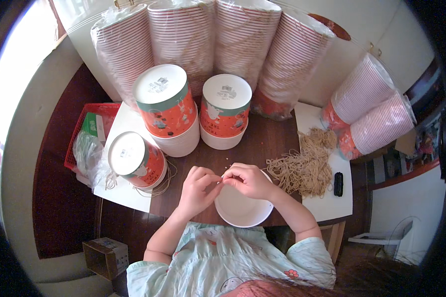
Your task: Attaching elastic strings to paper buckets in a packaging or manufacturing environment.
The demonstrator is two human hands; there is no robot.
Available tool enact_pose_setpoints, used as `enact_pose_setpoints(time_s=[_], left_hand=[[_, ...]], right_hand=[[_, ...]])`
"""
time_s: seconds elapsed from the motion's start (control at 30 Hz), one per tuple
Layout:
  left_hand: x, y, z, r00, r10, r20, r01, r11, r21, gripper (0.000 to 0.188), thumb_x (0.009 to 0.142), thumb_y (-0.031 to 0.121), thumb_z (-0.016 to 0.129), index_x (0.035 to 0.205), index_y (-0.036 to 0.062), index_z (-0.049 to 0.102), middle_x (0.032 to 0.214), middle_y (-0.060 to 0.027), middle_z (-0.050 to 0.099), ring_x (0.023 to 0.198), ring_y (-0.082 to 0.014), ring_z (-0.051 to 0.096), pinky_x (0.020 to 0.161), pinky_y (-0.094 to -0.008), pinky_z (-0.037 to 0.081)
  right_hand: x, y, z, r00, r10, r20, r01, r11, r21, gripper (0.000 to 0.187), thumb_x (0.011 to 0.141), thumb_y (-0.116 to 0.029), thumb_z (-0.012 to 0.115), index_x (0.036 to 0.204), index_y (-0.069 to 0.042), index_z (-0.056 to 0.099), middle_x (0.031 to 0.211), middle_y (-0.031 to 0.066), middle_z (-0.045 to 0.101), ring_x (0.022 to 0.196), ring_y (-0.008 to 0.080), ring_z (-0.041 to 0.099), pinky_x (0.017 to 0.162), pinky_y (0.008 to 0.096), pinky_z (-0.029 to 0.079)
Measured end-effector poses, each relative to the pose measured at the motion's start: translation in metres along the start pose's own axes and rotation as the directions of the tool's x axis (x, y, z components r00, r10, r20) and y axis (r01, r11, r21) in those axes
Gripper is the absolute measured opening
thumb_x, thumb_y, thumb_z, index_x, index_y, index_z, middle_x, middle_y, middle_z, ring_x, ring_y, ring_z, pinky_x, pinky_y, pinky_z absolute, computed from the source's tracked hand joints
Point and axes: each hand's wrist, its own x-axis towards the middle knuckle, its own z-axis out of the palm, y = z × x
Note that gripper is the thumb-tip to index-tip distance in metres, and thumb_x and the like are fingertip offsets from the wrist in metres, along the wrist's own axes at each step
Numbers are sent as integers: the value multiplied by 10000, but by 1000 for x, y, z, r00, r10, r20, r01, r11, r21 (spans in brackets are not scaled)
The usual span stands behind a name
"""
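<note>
An open white paper bucket (244,212) stands at the table's near edge, right in front of me. Over its far left rim, my left hand (197,190) and my right hand (251,181) meet fingertip to fingertip. Both are closed in a pinch. Whatever lies between the fingertips is too small to make out. Small dark dots, perhaps holes, show on the bucket's right wall near my right wrist. To the right of that hand lies a heap of tan cords (307,166).
Upturned orange-and-white buckets (164,116), (225,109), (138,158) stand at the left and middle. Tall plastic-wrapped bucket stacks (183,42) line the back, with more wrapped stacks (374,106) at right. A black object (338,184) lies beside the cords; a red basket (79,123) sits left.
</note>
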Motion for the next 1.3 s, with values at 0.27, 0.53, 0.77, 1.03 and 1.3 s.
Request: enact_pose_setpoints(time_s=[0.27, 0.53, 0.77, 1.03, 1.3], left_hand=[[3, -2, -5, 997, 44, 68, -50, 996, 80, 149, 631, 85, 706, 752, 78, 621, 779, -39, 561, 736, -230, 516, 641, -333, 451], [-5, -53, -2, 983, -56, 175, 65, 997, -49, 104, 665, 88, 703, 739, 54, 639, 798, -62, 583, 765, -232, 538, 667, -311, 446], [-21, -71, 12, 913, -234, 334, 366, 830, -421, 85, 731, 80, 698, 773, 28, 646, 817, -42, 592, 736, -108, 551, 622, -231, 439], [-28, -59, 15, 873, -362, 327, 488, 624, -610, 94, 755, 48, 669, 838, 15, 641, 843, -34, 589, 745, -80, 553, 633, -198, 439], [-35, -70, 23, 920, -304, 249, 388, 802, -455, 81, 799, 64, 627, 852, 6, 609, 791, -26, 596, 713, -78, 539, 633, -205, 437]], right_hand=[[3, 4, 10, 989, 141, 52, -150, 936, 319, 155, 825, -44, 590, 910, -37, 461, 786, 17, 547, 705, 62, 527, 630, 222, 448], [6, -17, -7, 990, 141, 12, -109, 705, 701, 183, 822, -99, 619, 864, -71, 444, 792, 4, 520, 711, 61, 487, 650, 204, 413], [-3, -30, -17, 998, 54, -24, -15, 615, 789, 189, 817, -100, 623, 847, -67, 439, 781, 22, 532, 713, 68, 495, 646, 204, 415], [-2, -30, -20, 994, 102, -36, -44, 685, 727, 157, 824, -83, 616, 864, -54, 467, 808, 9, 547, 739, 55, 520, 646, 203, 442], [-4, -36, -23, 995, 85, -45, -25, 683, 730, 153, 819, -67, 615, 849, -57, 465, 798, 9, 541, 732, 63, 517, 655, 211, 439]])
